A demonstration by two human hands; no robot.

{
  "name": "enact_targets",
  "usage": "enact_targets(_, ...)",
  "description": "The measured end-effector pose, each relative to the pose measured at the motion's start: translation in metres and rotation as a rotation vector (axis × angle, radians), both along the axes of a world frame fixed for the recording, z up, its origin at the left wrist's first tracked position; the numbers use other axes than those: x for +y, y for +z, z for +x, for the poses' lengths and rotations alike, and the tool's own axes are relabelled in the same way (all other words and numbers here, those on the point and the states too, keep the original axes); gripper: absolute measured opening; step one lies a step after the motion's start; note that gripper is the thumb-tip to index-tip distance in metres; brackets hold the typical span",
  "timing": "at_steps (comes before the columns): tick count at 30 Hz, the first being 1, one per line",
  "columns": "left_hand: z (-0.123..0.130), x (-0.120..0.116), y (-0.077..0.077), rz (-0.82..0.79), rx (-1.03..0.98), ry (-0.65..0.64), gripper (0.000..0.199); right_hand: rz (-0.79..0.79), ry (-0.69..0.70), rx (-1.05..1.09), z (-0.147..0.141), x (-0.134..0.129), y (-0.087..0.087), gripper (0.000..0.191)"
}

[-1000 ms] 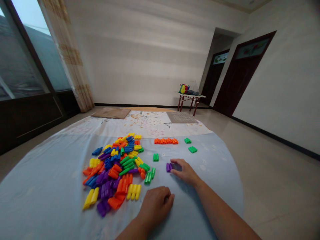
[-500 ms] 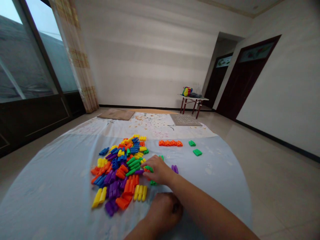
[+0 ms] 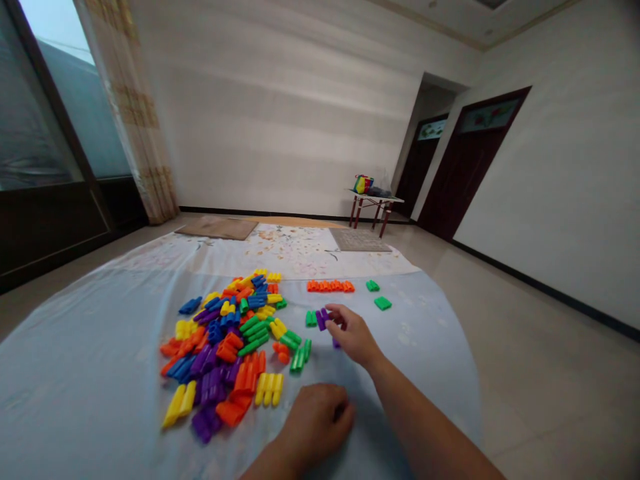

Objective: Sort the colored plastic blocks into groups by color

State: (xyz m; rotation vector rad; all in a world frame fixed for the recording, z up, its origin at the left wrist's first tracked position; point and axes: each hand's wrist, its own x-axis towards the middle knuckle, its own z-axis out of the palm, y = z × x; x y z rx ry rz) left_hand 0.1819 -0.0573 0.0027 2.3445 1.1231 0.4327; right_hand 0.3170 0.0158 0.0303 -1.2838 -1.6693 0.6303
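My right hand [image 3: 351, 331] reaches over the blue cloth, thumb and fingers pinching a purple plastic connector block [image 3: 321, 319]. This block is right beside a green block [image 3: 311, 319]; whether the two touch I cannot tell. Partly hidden below the hand is another purple block [image 3: 337, 343]. My left hand [image 3: 320, 420] rests on the cloth nearer to me, its fingers curled in and their inside hidden. Left of both hands spreads a pile of blocks [image 3: 225, 347] in purple, orange, yellow, blue and green. A green block [image 3: 299, 359] lies between the pile and my right hand.
A row of orange blocks [image 3: 331, 286] lies farther back, with two green blocks [image 3: 383, 303] to its right. At the round table's far side are a brown board [image 3: 217, 228] and a grey mat [image 3: 360, 240]. A small side table [image 3: 376, 198] stands by the wall.
My right hand has moved right from the pile's edge, with a purple block in its fingers. My left hand stays curled on the cloth. The view has turned slightly right.
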Motion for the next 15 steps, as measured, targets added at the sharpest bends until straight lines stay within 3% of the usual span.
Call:
enact_targets(6, -0.001, 0.000, 0.002, -0.011, 0.004, 0.018, 0.024, -0.152, -0.201, -0.053, 0.062, -0.002, -0.032, 0.034)
enact_targets(10, -0.001, 0.000, 0.002, -0.027, -0.001, 0.038, 0.024, -0.149, -0.232, -0.234, 0.069, -0.007, -0.042, 0.029)
enact_targets(15, 0.000, 0.001, -0.001, -0.036, -0.007, 0.048, 0.024, -0.130, -0.242, -0.352, 0.066, -0.008, -0.042, 0.031)
